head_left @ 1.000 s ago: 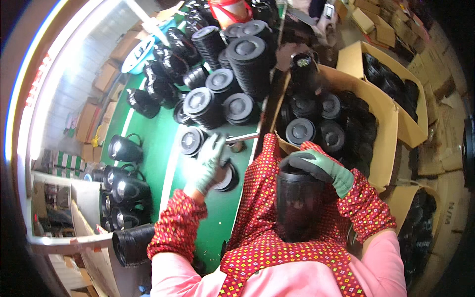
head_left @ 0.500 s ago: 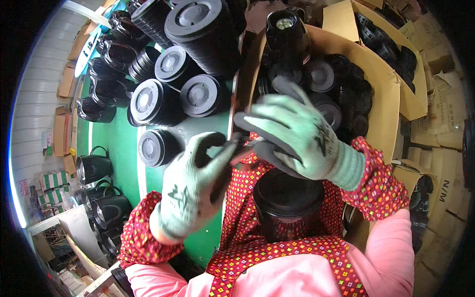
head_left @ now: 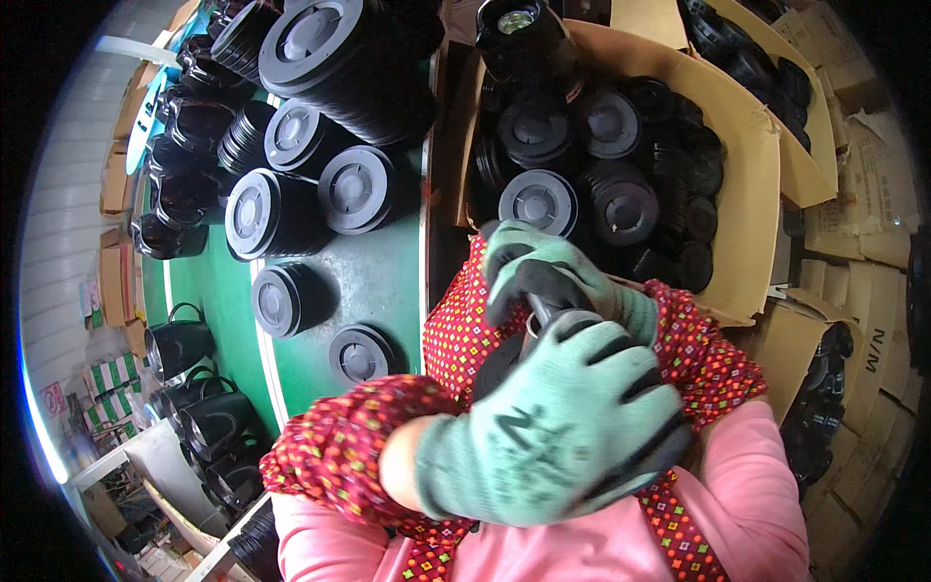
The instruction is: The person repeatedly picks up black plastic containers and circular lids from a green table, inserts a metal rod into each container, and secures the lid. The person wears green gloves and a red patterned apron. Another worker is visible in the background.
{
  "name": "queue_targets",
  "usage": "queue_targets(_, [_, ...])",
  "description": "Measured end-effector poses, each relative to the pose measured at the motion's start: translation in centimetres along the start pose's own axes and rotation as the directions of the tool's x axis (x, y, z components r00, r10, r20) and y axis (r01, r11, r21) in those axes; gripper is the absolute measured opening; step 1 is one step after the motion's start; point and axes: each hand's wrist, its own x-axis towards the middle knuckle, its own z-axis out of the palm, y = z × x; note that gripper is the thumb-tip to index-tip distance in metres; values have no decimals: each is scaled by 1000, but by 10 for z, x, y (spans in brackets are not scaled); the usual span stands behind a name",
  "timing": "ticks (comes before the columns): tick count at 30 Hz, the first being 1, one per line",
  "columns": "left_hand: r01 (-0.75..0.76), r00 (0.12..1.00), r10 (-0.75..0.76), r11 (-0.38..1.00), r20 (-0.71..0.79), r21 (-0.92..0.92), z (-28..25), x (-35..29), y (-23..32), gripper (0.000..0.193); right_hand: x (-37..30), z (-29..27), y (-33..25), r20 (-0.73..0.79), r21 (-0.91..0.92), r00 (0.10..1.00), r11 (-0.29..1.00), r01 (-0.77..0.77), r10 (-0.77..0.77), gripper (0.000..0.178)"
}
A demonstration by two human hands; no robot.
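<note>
Gloved in pale green with dark palms, my left hand (head_left: 562, 427) is closed in front of my chest. My right hand (head_left: 543, 272) is just beyond it, its fingers curled. Between them a dark piece with a small shiny edge (head_left: 530, 324) shows; the gloves hide most of it, so its kind is unclear. Below the hands, at my lap, part of a black round container (head_left: 495, 367) shows beside my left glove. The rest of it is covered by my hands and sleeve.
To the left a green table (head_left: 330, 286) bears stacks of black ribbed discs (head_left: 357, 189) and a low disc stack (head_left: 361, 353). Black handled buckets (head_left: 179, 344) stand at its left side. Ahead right, a cardboard box (head_left: 752, 223) holds more disc stacks, with a black jug-like vessel (head_left: 524, 48) at its edge.
My left hand has moved right and nearer my body. My right hand has come down and closer to it, over the container. The view has shifted slightly, revealing the low disc stack.
</note>
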Motion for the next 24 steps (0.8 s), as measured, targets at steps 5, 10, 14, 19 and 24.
queue_targets(5, [50, 996, -46, 997, -73, 61, 19, 10, 3, 17, -2, 9, -5, -37, 190, 995, 978, -81, 89, 38])
queue_targets(10, [89, 989, -81, 994, -125, 62, 25, 4, 9, 21, 1, 11, -7, 83, 316, 990, 939, -136, 115, 36])
queue_targets(14, [167, 985, -175, 923, -9, 346, 31, 26, 7, 26, 13, 15, -9, 24, 472, 999, 880, -47, 41, 30])
queue_targets(19, [-323, 942, 266, 884, -204, -338, -5, -33, -35, 28, -16, 7, -39, -80, -130, 977, 970, -205, 196, 24])
queue_targets(24, [-223, 974, 196, 897, -109, -382, -13, -42, -30, 40, -26, 17, -16, -173, -149, 983, 985, -90, 63, 27])
